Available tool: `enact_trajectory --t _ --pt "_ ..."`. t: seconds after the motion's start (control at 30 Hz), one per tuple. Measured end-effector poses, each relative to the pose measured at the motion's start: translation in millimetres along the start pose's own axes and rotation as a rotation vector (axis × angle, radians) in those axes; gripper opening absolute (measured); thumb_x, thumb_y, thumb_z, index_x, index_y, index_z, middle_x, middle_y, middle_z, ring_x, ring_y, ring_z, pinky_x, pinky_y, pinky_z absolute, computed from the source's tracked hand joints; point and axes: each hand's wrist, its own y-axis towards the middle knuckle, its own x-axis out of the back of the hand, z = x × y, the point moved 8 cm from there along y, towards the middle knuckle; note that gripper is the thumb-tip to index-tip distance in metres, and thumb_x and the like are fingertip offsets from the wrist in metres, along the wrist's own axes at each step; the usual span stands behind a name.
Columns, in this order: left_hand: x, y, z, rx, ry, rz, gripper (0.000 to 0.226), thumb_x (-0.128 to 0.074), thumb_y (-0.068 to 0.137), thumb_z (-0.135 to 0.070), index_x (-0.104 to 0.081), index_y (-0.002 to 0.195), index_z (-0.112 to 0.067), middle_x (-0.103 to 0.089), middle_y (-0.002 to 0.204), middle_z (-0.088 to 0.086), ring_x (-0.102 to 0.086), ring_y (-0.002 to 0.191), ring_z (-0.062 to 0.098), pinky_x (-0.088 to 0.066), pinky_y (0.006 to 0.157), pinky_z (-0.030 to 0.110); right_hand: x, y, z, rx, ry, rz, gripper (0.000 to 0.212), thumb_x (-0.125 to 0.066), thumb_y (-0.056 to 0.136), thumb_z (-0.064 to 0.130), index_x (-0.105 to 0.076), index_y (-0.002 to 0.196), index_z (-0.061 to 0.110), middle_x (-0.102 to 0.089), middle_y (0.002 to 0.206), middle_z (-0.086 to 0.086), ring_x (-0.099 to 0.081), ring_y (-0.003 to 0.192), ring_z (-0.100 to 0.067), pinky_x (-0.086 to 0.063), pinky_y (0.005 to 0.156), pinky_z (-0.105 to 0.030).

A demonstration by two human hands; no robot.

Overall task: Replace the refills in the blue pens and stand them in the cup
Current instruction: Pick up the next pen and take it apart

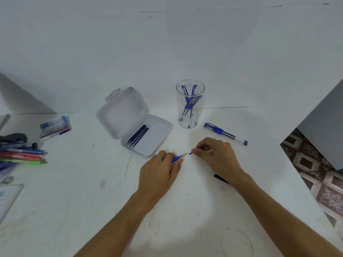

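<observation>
Blue pen [177, 158] btwn left fingers [175, 165], blue bit [190, 153] right.

The left hand [157, 173] hides most of its blue pen [176, 158].

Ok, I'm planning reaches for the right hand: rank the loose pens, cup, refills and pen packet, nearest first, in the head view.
1. Loose pens, just beyond the right hand.
2. Cup, farther back.
3. Refills, in the open box, left.
4. Pen packet, far left.
</observation>
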Motion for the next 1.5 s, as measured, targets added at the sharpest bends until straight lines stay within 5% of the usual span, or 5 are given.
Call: enact_trajectory --t 0.73,0.93,1.17,1.33,1.5 --pt "2.5 0.4 0.7 -0.031 -0.071 0.001 0.032 -0.045 0.099 -0.047 -0.063 0.095 -0.022 -0.053 0.076 -0.010 -0.048 0.060 0.007 -0.046 0.045 0.025 -9.1 -3.0 10.7 0.060 -0.229 0.060 0.035 -0.056 0.095 0.042 -0.070 0.118 0.019 -0.068 0.107 -0.002 -0.051 0.087 -0.010 -0.040 0.080 -0.022" --pt "6.2 0.3 -0.5 -0.047 -0.079 0.000 0.030 -0.046 0.098 -0.047 -0.064 0.096 -0.023 -0.054 0.077 -0.011 -0.048 0.061 0.006 -0.047 0.046 0.023 -2.0 -1.4 7.7 -0.003 -0.115 0.066 0.027 -0.056 0.098 0.031 -0.071 0.117 0.020 -0.071 0.111 0.001 -0.062 0.095 -0.013 -0.048 0.091 -0.023" --pt "6.6 0.9 -2.6 -0.074 -0.116 -0.010 0.029 -0.050 0.097 -0.046 -0.065 0.101 -0.021 -0.058 0.079 -0.011 -0.048 0.063 0.004 -0.044 0.051 0.015 13.1 -6.6 19.1 -0.003 0.016 -0.003 0.027 -0.056 0.098 0.033 -0.071 0.116 0.019 -0.072 0.106 0.008 -0.060 0.087 -0.005 -0.043 0.084 -0.016" --pt "10.1 -1.1 -10.9 -0.150 -0.128 -0.055 0.030 -0.050 0.097 -0.042 -0.065 0.104 -0.018 -0.061 0.080 -0.007 -0.047 0.064 0.003 -0.045 0.053 0.016 -4.0 -16.7 28.4 -0.097 0.240 0.212 0.029 -0.059 0.092 0.047 -0.074 0.094 0.022 -0.074 0.080 0.011 -0.067 0.069 -0.006 -0.049 0.065 -0.016" --pt "12.4 -3.5 -17.9 -0.228 -0.052 -0.011 0.039 -0.034 0.101 -0.046 -0.063 0.102 -0.020 -0.058 0.078 -0.009 -0.050 0.062 0.007 -0.043 0.047 0.021 -9.0 -26.0 28.6 -0.094 0.451 0.235 0.017 -0.068 0.091 0.028 -0.078 0.095 0.015 -0.075 0.078 0.001 -0.063 0.064 -0.004 -0.052 0.064 -0.016"
